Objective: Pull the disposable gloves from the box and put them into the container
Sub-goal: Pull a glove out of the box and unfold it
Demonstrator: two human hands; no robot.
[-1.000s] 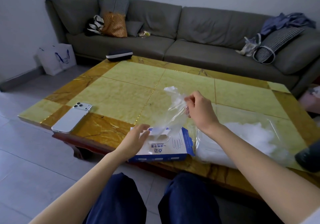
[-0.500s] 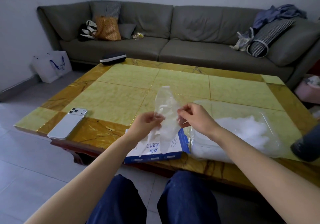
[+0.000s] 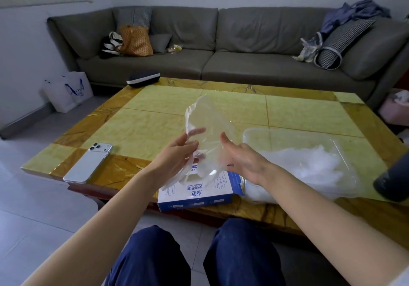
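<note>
The left hand [image 3: 177, 153] and the right hand [image 3: 241, 159] are raised over the near edge of the table, palms turned toward each other, with a clear disposable glove [image 3: 208, 128] held between them. The left fingers are loosely curled and pinch the glove's left edge; the right hand is fairly flat, fingers extended, with the film lying against its palm, though whether it actually grips cannot be told. The glove billows upward above both hands, and its finger ends trail down to the lower left. Directly beneath sits the blue and white glove box [image 3: 199, 192], flat at the table's front edge. Just right of the box stands a clear plastic container [image 3: 287, 135] holding a heap of crumpled gloves. The table [image 3: 155, 117] has yellow-green marbled panels framed in amber. A white phone [image 3: 88, 163] lies face down near its left corner, and a dark case [image 3: 143, 78] rests at the far edge. Beyond stretches a grey sofa [image 3: 243, 40] strewn with bags and cushions. A white shopping bag [image 3: 68, 90] stands on the tiled floor.
</note>
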